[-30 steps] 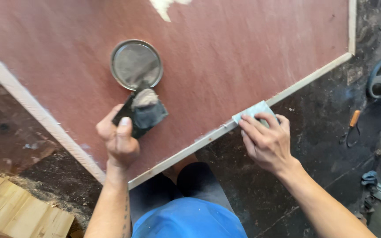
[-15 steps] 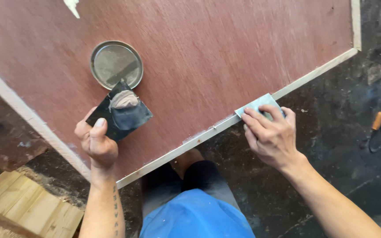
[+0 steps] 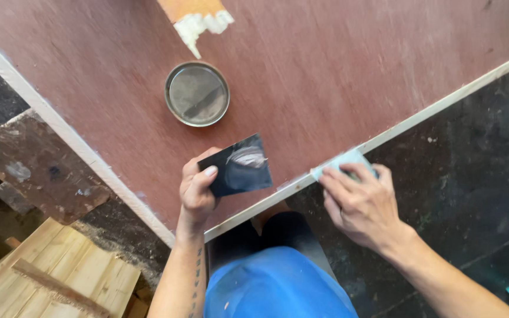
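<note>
My left hand (image 3: 197, 191) grips a dark square plate (image 3: 240, 166) with a dab of pale filler paste on it, held over the reddish-brown plywood panel (image 3: 337, 65). My right hand (image 3: 360, 203) presses a small pale blue-grey scraper (image 3: 344, 160) against the panel's light wooden edge strip (image 3: 437, 105). A round metal tin lid (image 3: 197, 94) with grey paste residue lies on the panel, above the plate.
A patch of white filler and an orange piece (image 3: 198, 16) sit at the panel's top. A stained board (image 3: 42, 165) and pale wooden planks (image 3: 48, 277) lie at lower left. The dark dirty floor (image 3: 472, 176) spreads to the right. My blue shorts (image 3: 272, 285) show below.
My left hand has carried the dark plate right, toward my right hand and away from the tin lid. The right hand stays on the edge strip with the scraper. The view shifted.
</note>
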